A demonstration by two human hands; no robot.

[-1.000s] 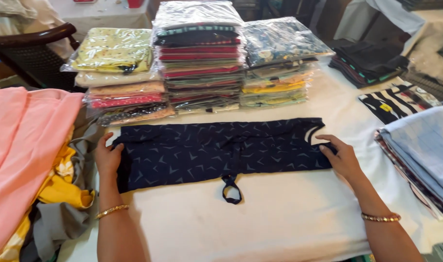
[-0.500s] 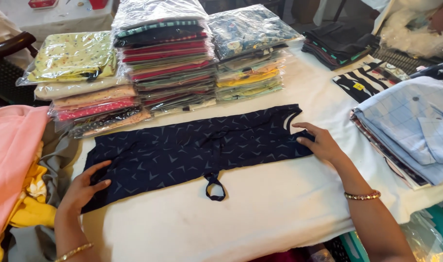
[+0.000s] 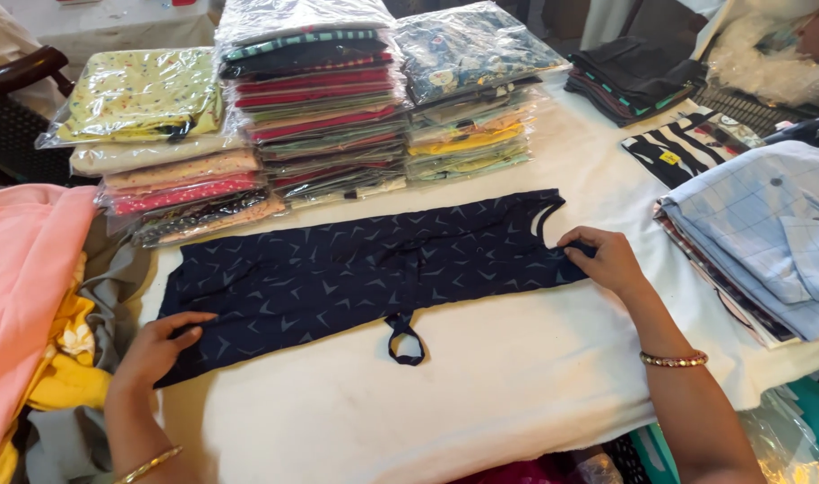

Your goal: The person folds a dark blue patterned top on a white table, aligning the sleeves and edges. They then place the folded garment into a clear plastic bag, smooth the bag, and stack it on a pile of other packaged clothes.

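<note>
Navy printed garment (image 3: 356,278): laid flat and folded into a long band on the white-covered counter (image 3: 481,403), its long axis running left to right and rising slightly toward the right. A small dark tie loop (image 3: 405,339) hangs off the near edge at about mid-length.

Right hand (image 3: 607,258): fingers curled and closed on the right end of the garment, just beside the neckline opening; the grip pinches cloth. A beaded bangle (image 3: 674,360) sits on the wrist.

Left hand (image 3: 159,345): resting on the lower left corner of the garment, fingers loosely bent over the edge; contact is plain, but a firm pinch cannot be confirmed. A thin gold bangle (image 3: 150,464) shows at the wrist.

Each hand stands at one end of the long axis; the garment's bulk lies between them.

Surroundings: plastic-wrapped stacks of folded clothes (image 3: 320,108) just beyond the far edge; pink cloth (image 3: 24,296) to the left; folded pale blue checked shirts (image 3: 768,233) to the right.
</note>
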